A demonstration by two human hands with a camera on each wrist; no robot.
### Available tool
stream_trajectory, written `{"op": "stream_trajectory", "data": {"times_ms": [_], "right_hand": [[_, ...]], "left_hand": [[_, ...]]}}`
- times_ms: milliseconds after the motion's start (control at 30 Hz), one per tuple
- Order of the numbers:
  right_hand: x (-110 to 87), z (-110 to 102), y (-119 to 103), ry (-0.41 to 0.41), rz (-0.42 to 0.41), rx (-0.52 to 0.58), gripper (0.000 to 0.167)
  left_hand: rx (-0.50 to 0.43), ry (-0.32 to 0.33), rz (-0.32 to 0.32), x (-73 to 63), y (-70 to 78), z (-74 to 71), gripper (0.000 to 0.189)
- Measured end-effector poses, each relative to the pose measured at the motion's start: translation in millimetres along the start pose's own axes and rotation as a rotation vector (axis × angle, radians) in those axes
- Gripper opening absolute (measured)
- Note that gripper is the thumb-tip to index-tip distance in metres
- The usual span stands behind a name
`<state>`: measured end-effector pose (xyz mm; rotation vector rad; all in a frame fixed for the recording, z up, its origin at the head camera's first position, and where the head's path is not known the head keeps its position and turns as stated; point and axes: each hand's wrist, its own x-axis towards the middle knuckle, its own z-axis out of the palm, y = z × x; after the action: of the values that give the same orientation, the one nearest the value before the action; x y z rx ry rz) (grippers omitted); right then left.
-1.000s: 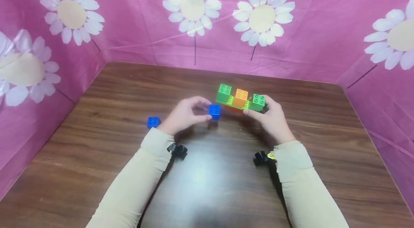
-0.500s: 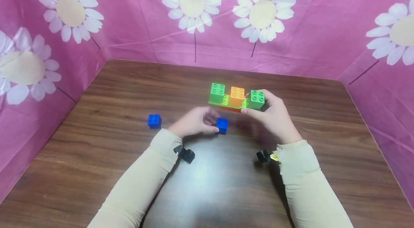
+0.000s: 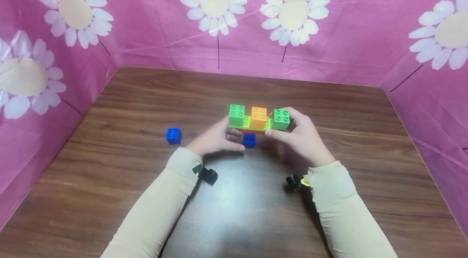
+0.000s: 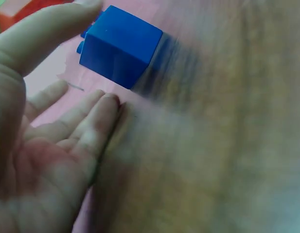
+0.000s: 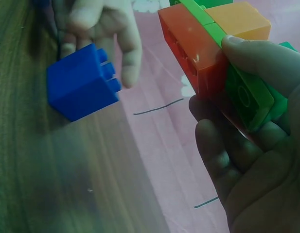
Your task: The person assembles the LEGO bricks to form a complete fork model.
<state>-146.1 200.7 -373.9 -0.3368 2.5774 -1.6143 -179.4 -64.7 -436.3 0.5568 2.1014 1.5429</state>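
A blue brick (image 3: 249, 141) stands on the table, studs up, between the two hands. My left hand (image 3: 213, 139) is beside it with thumb and fingers spread; in the left wrist view a gap shows between the fingers and this blue brick (image 4: 118, 48). My right hand (image 3: 305, 138) grips the right end of a brick assembly, held above and just behind the blue brick. That assembly has a lime-green plate (image 3: 246, 121) carrying two green bricks (image 3: 281, 119) at its ends and an orange brick (image 3: 258, 116) between. Under the plate is a red brick (image 5: 198, 43).
Another blue brick (image 3: 173, 136) sits on the wooden table (image 3: 139, 99), left of my left hand. Pink flowered cloth (image 3: 153, 26) hangs behind the table and along its sides. A small black camera (image 3: 210, 176) is worn at each wrist.
My left hand has brought the blue brick nearer and rightward, then let it go on the table. The assembly in my right hand has moved left and nearer, over toward that brick.
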Motion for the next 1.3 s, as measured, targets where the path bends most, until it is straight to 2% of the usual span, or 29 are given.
{"op": "stream_trajectory", "data": {"times_ms": [67,133,367,467,600,767,1033,1300], "right_hand": [[1.2,2.4,3.5,-0.005,0.002,-0.007,0.047],[2.5,4.4,7.1,-0.012,0.006,-0.004,0.046],[7.1,9.5,18.8,-0.037,0.037,-0.051,0.049],[8.7,12.0,22.6,-0.044,0.042,-0.069,0.049],[10.2,15.5,26.1,-0.059,0.053,-0.066,0.05],[11.1,16.2,28.5,-0.079,0.066,-0.074,0.048],[13.2,15.2,32.3,-0.108,0.063,-0.077,0.046],[13.1,19.0,37.6,-0.121,0.108,0.006,0.052]], "left_hand": [[-0.096,0.027,0.005,-3.0,-5.2,-1.1,0.095],[-0.153,0.064,0.006,-6.2,-9.8,-1.8,0.094],[-0.197,0.148,0.039,-12.8,-14.3,-0.7,0.066],[-0.179,0.178,0.05,-11.6,-14.3,1.3,0.067],[-0.098,0.21,0.045,-9.5,-13.1,4.3,0.07],[-0.04,0.236,0.051,-7.4,-9.9,7.2,0.064],[-0.042,0.232,0.07,-7.0,-7.2,8.3,0.063],[0.005,0.23,0.067,-6.4,-5.4,8.3,0.066]]}}
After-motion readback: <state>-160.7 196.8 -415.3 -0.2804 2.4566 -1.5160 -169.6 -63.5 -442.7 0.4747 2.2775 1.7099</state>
